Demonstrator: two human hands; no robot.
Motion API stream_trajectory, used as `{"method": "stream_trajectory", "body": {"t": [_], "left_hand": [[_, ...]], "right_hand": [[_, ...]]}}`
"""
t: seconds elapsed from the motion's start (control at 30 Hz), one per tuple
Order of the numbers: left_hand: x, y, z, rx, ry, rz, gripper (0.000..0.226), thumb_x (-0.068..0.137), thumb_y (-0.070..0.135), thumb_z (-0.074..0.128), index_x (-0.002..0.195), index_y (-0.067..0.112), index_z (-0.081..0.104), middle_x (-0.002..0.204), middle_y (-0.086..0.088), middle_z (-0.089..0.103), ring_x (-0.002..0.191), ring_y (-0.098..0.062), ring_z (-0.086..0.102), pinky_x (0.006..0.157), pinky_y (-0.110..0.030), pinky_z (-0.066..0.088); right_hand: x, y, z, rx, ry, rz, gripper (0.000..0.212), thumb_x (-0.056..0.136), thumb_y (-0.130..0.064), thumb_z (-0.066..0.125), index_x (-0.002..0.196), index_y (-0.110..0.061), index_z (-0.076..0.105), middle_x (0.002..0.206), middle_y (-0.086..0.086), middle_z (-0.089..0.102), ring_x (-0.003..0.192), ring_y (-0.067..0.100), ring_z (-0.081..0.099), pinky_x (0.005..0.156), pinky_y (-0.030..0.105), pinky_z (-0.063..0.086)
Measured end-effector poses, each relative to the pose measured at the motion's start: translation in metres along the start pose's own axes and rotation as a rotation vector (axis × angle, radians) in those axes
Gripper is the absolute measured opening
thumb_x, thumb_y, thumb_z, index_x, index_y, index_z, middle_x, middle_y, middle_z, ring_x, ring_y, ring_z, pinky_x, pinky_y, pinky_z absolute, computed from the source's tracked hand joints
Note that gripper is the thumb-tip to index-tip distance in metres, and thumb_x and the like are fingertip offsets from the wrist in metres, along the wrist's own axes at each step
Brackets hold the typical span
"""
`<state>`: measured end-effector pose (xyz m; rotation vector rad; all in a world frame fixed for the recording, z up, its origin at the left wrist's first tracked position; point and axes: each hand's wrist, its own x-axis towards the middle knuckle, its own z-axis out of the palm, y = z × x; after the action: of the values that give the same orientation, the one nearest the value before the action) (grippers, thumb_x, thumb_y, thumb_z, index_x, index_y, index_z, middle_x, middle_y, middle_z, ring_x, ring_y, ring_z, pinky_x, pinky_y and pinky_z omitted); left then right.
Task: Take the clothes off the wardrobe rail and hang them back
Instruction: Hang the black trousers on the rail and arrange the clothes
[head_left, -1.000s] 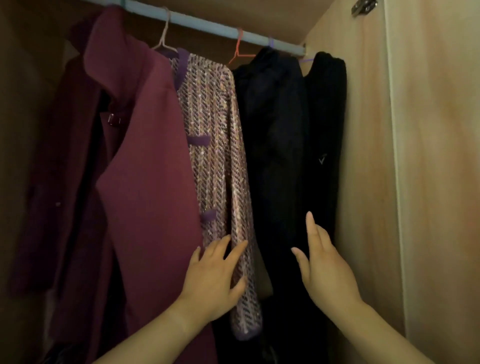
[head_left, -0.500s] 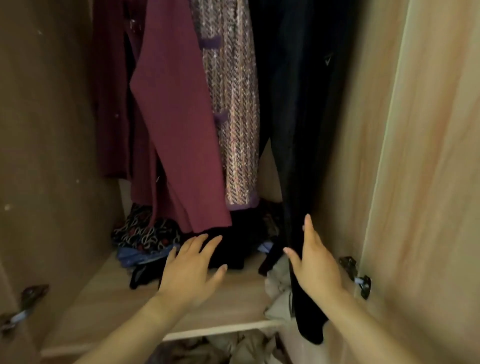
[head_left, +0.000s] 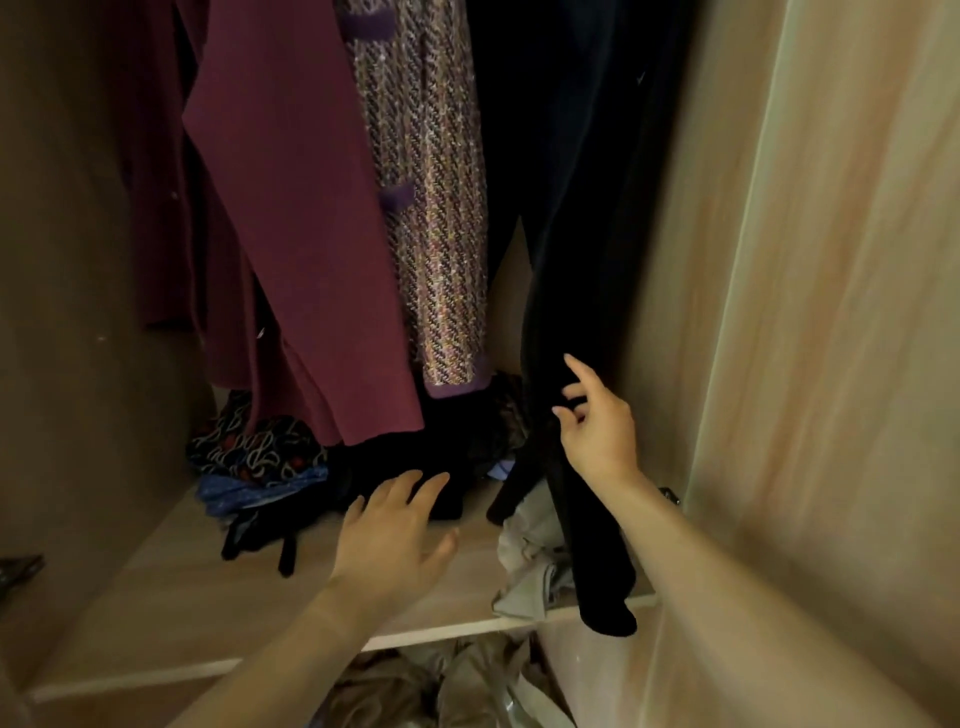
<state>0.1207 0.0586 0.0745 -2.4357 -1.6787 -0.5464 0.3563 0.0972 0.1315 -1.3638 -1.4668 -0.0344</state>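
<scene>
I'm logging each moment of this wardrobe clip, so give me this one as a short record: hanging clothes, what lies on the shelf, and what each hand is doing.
hanging, left to right: maroon coat; tweed jacket; black garment
shelf: patterned cloth, blue cloth and dark clothes heaped at the back; pale cloth at the right
left hand: open, palm down over the shelf, holding nothing
right hand: fingers curled at the black garment's lower part; a firm hold cannot be told
rail: out of view

No readable text

Nothing legible shows; a small pale mark on the black garment (head_left: 613, 156) is too tiny to read.
</scene>
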Motion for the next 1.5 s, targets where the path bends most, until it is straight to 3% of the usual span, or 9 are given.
{"method": "stream_trajectory", "body": {"t": [0.27,0.6,0.67,0.73,0.87,1.07,1.17,1.3,1.5], "left_hand": [[0.063,0.036,0.061,-0.195,0.002,0.198,0.083,0.072,0.065,0.013,0.143,0.028,0.034,0.143,0.002,0.04,0.128,-0.02,0.041,0.098,-0.038,0.039],[0.058,0.035,0.147,-0.395,-0.174,0.232,0.08,0.073,0.066,0.022,0.137,0.024,0.044,0.136,0.004,0.05,0.119,-0.018,0.051,0.09,-0.032,0.046],[0.05,0.026,0.161,-0.384,-0.188,0.238,0.074,0.075,0.065,0.025,0.134,0.026,0.046,0.132,0.004,0.052,0.115,-0.019,0.054,0.086,-0.033,0.047],[0.045,0.019,0.17,-0.365,-0.204,0.261,0.07,0.077,0.065,0.027,0.134,0.028,0.046,0.131,0.005,0.052,0.113,-0.019,0.055,0.084,-0.033,0.048],[0.043,0.024,0.174,-0.394,-0.213,0.291,0.074,0.078,0.07,0.024,0.138,0.031,0.04,0.138,0.008,0.045,0.122,-0.016,0.048,0.09,-0.03,0.045],[0.06,0.051,0.184,-0.518,-0.235,0.357,0.071,0.074,0.071,0.036,0.137,0.037,0.04,0.139,0.009,0.039,0.123,-0.014,0.044,0.093,-0.026,0.043],[0.069,0.058,0.194,-0.466,-0.249,0.358,0.068,0.075,0.065,0.034,0.136,0.036,0.042,0.139,0.006,0.038,0.12,-0.019,0.045,0.091,-0.029,0.044],[0.071,0.041,0.206,-0.448,-0.19,0.383,0.058,0.08,0.056,0.039,0.129,0.028,0.054,0.136,0.001,0.047,0.121,-0.021,0.05,0.087,-0.028,0.046],[0.063,0.023,0.19,-0.448,-0.24,0.348,0.07,0.075,0.068,0.03,0.135,0.036,0.045,0.143,0.007,0.04,0.128,-0.015,0.041,0.092,-0.025,0.04]], "right_hand": [[-0.049,0.076,0.016,-0.041,0.046,0.19,0.055,0.086,-0.022,0.064,0.137,-0.02,0.042,0.105,-0.008,0.061,0.082,0.011,0.061,0.079,0.035,0.054],[-0.146,0.089,0.038,0.338,-0.074,0.551,0.045,0.079,-0.046,0.067,0.12,-0.034,0.057,0.119,-0.016,0.06,0.11,0.0,0.054,0.095,0.033,0.048],[-0.16,0.089,0.036,0.36,-0.058,0.55,0.051,0.073,-0.055,0.068,0.119,-0.033,0.059,0.118,-0.016,0.06,0.111,-0.002,0.054,0.094,0.028,0.048],[-0.169,0.088,0.035,0.322,-0.028,0.522,0.047,0.073,-0.042,0.075,0.116,-0.027,0.062,0.116,-0.016,0.062,0.109,-0.002,0.055,0.09,0.023,0.048],[-0.162,0.104,0.037,0.194,0.128,0.501,0.023,0.08,-0.02,0.073,0.103,-0.022,0.069,0.097,-0.01,0.07,0.092,0.004,0.065,0.082,0.036,0.054],[-0.096,0.125,0.02,0.043,0.256,0.46,0.024,0.081,-0.005,0.066,0.1,-0.019,0.072,0.092,-0.009,0.071,0.09,0.008,0.066,0.087,0.027,0.051],[-0.085,0.132,0.024,-0.011,0.237,0.402,0.022,0.081,-0.007,0.065,0.1,-0.018,0.071,0.094,-0.008,0.07,0.089,0.005,0.064,0.085,0.025,0.051],[-0.117,0.147,0.045,0.013,0.122,0.469,0.014,0.084,-0.021,0.067,0.098,-0.019,0.067,0.085,-0.002,0.07,0.08,0.012,0.065,0.077,0.042,0.053],[-0.133,0.134,0.042,-0.027,0.057,0.422,0.029,0.089,-0.03,0.058,0.117,-0.023,0.06,0.102,-0.006,0.069,0.093,0.008,0.063,0.082,0.034,0.053]]}}
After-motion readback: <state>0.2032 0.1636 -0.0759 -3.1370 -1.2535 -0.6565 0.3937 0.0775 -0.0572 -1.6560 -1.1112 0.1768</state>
